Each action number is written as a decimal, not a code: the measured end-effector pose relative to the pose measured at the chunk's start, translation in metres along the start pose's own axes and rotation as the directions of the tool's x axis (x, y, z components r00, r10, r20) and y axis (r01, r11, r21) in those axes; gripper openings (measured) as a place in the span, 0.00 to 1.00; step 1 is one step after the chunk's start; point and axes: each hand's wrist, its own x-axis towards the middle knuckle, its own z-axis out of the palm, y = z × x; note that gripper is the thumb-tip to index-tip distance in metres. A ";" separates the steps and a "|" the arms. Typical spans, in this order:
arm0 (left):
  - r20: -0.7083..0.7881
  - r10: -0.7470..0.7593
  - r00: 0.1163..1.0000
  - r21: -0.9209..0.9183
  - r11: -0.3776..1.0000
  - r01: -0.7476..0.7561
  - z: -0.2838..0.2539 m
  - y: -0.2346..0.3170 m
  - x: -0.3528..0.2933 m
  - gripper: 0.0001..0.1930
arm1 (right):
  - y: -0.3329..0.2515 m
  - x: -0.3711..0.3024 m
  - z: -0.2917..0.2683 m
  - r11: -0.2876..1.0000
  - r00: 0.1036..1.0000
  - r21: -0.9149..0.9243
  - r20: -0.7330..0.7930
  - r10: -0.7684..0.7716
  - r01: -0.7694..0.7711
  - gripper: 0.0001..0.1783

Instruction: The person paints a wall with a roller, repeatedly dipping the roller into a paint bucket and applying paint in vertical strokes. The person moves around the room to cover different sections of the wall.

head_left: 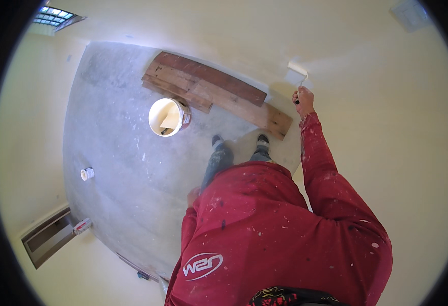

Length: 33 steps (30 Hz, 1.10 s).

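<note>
My right hand (304, 101) is closed around the handle of a small paint roller (297, 73). The roller's white sleeve rests against the cream wall (387, 127) on my right, at the end of my outstretched arm. Low at my left side hangs my left hand (193, 196); it is partly hidden by my red sleeve and body, and its fingers cannot be made out. Ahead of my feet stands a white bucket (186, 116) with cream paint inside. A flat pale piece (171, 120) and a dark handle lean within it.
Several wooden boards (224, 102) lie along the base of the far wall, beyond my shoes. A small white pot (87, 174) sits on the grey floor (117, 153) to the left. Near a dark-framed opening (48, 237) is a white and red container (82, 226).
</note>
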 end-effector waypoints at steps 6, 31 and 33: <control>-0.084 -0.118 0.989 0.045 0.991 0.123 -0.004 -0.025 -0.028 0.18 | -0.037 -0.096 0.052 0.996 0.996 0.015 -0.033 -0.083 0.083 0.18; -0.085 -0.031 0.996 0.062 0.997 0.036 -0.033 0.007 -0.022 0.18 | -0.026 -0.080 0.078 0.998 0.996 0.008 -0.049 -0.068 0.069 0.20; -0.130 -0.066 0.989 0.053 0.996 0.073 -0.029 0.008 -0.031 0.18 | -0.023 -0.083 0.087 0.998 0.997 -0.012 -0.053 -0.062 0.061 0.16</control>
